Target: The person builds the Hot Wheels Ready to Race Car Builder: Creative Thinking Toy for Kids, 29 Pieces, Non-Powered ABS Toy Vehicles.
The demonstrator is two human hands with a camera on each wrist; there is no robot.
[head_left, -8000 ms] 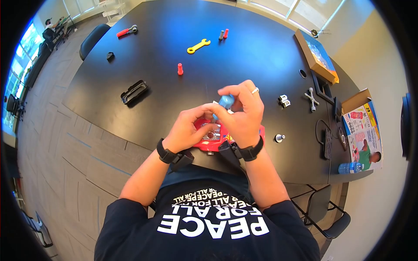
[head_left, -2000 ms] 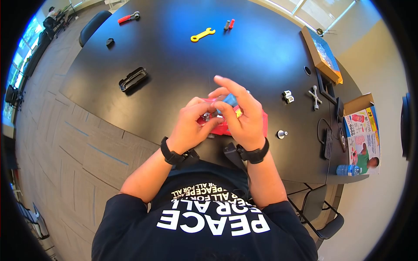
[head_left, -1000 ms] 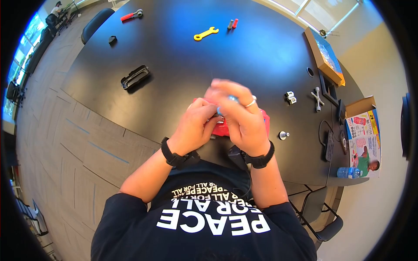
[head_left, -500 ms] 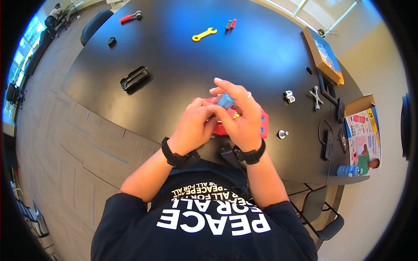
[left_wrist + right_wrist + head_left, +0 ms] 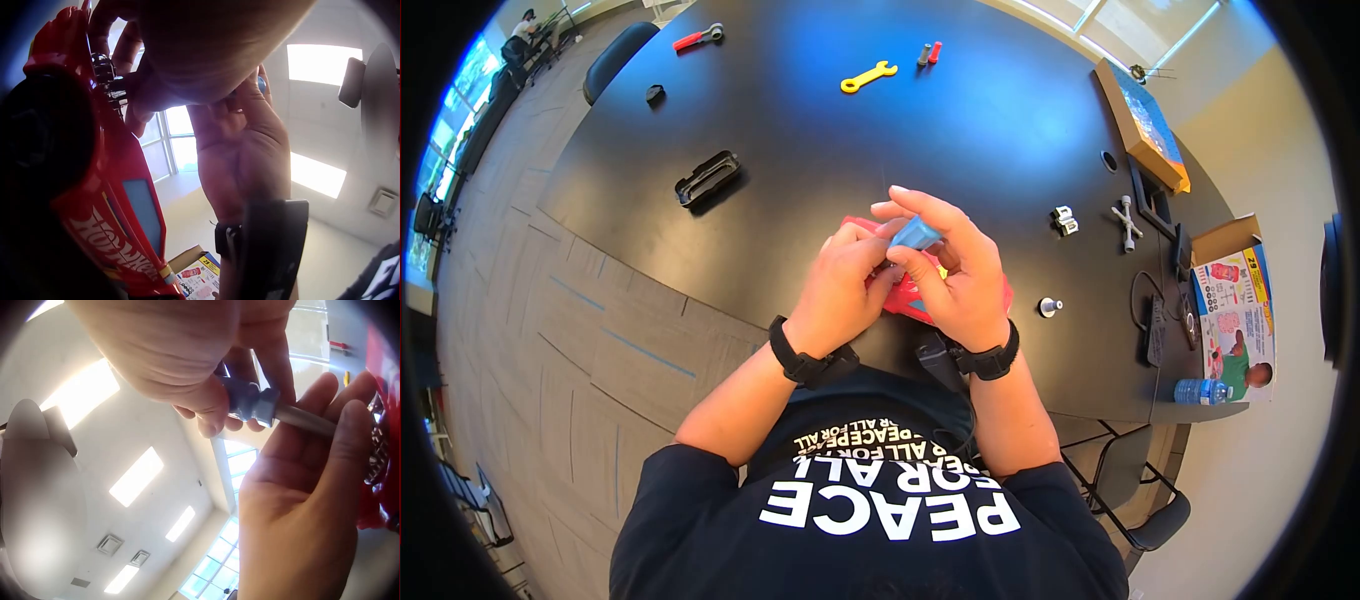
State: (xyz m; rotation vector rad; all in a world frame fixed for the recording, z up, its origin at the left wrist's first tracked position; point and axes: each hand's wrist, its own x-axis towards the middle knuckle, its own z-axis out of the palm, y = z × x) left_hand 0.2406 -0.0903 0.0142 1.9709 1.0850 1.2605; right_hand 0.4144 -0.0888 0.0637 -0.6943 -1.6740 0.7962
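Observation:
My right hand (image 5: 962, 285) curls around the blue handle (image 5: 916, 235) of a toy screwdriver above a red toy car (image 5: 907, 302). In the right wrist view, the grey shaft (image 5: 306, 420) runs from the handle to the fingers of my left hand (image 5: 300, 512). Thumb and fingers of that hand pinch the shaft near its far end, beside the car's chrome part (image 5: 377, 440). The left wrist view shows the car side (image 5: 119, 206) and a dark wheel (image 5: 47, 134); the shaft's tip is hidden.
On the black table lie a black tray (image 5: 708, 180), yellow wrench (image 5: 868, 78), red-handled ratchet (image 5: 698, 38), white part (image 5: 1064, 221), grey cross wrench (image 5: 1127, 223) and grey-white piece (image 5: 1050, 307). Two pegs (image 5: 930, 54) stand far back. A printed box (image 5: 1232, 310) and bottle (image 5: 1202, 391) are right.
The red peg that stood mid-table eight seconds ago is gone from there. In the last half second the blue handle has tilted lower and the car has shifted slightly under my hands.

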